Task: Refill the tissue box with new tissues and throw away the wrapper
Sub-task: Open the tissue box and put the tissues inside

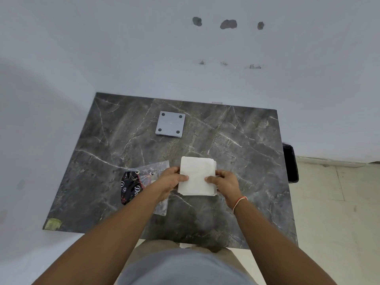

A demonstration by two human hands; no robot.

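Note:
A white stack of tissues [196, 171] sits over the dark marble table [236, 140], held from both sides. My left hand [171, 178] grips its left edge with the thumb on top. My right hand [223, 182] grips its right edge the same way. What is under the stack is hidden. A clear plastic wrapper [144, 175] with a black and red printed part lies flat on the table just left of my left hand, partly under my wrist. A grey square plate [170, 124] with four dark round feet lies at the back of the table.
The table stands in a corner against pale walls at the back and left. A black bin [290, 163] stands on the floor past the table's right edge. A greenish patch [53, 223] marks the table's front left corner.

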